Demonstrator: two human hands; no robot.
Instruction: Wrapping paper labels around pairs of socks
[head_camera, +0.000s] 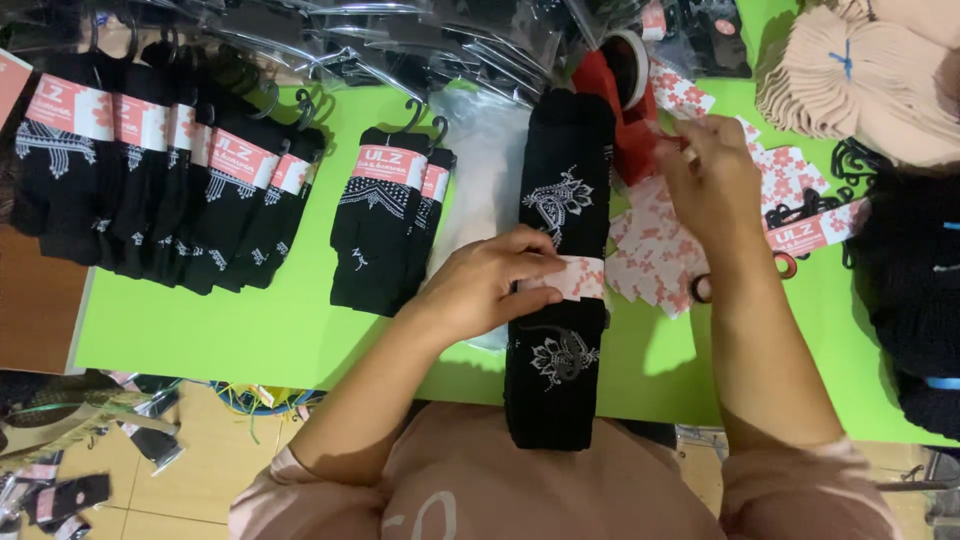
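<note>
A long black knitted sock pair (556, 380) with white flower patterns lies lengthwise on the green table (250, 325), its near end hanging over the front edge. A pink-and-white paper band (578, 278) wraps its middle. My left hand (485, 282) presses on that band and the sock. My right hand (700, 180) is raised near the red tape dispenser (625, 105), fingers pinched at the roll of white tape (628, 62); what it pinches is too small to tell.
Finished black pairs with hooks lie in a row at the left (150, 170), two more at the centre (385, 225). Loose pink paper bands (650, 255) lie right of the sock. Beige knitwear (870, 75), black hooks (845, 160) and clear bags (430, 40) fill the back.
</note>
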